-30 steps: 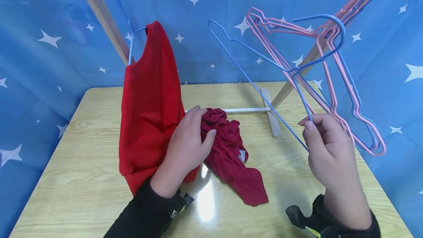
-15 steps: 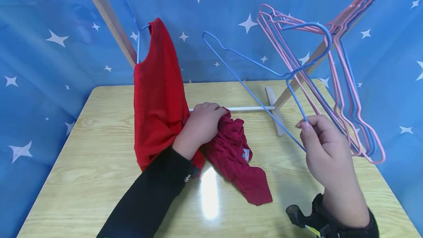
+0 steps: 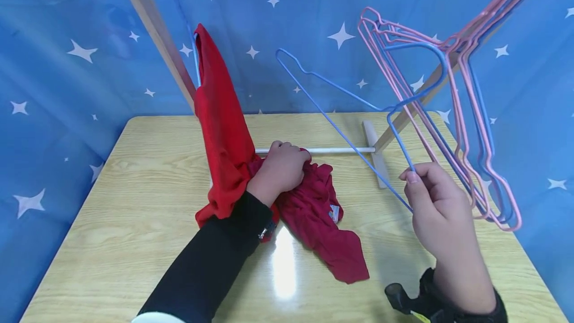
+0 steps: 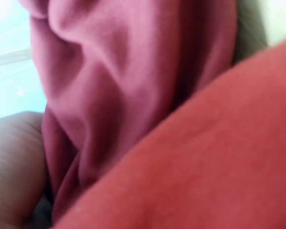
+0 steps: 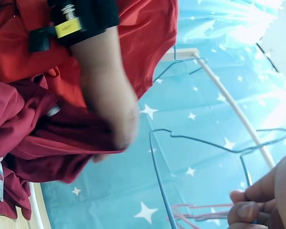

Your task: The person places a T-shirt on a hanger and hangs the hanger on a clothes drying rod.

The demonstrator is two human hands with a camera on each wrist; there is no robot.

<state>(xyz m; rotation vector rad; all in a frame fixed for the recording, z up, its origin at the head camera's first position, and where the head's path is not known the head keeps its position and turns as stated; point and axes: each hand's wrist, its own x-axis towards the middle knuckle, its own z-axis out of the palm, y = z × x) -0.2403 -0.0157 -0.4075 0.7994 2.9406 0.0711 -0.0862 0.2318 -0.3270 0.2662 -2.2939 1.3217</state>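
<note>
In the head view my left hand (image 3: 281, 169) grips the upper end of a crumpled maroon garment (image 3: 320, 236). In the right wrist view its fingers (image 5: 126, 129) are curled at the cloth's edge. Folds of this garment fill much of the left wrist view. A red garment (image 3: 221, 113) on a blue hanger hangs at left, its lower part against my left forearm. My right hand (image 3: 441, 208) pinches one side of a blue wire hanger (image 3: 329, 118), with the hook pointing up and to the right. A small white label (image 3: 334, 213) shows on the maroon cloth.
Several pink and blue hangers (image 3: 486, 153) hang from the rack's right end, close behind my right hand. The rack has a wooden post (image 3: 154, 29) at left and a white lower bar (image 3: 341, 151) just above the wooden table (image 3: 112, 228). A blue star-patterned curtain (image 3: 287, 24) surrounds it.
My left hand has moved right onto the maroon garment's upper end and curled its fingers there. The red garment has swung and narrowed in view. My right hand keeps the hanger, tilted slightly differently.
</note>
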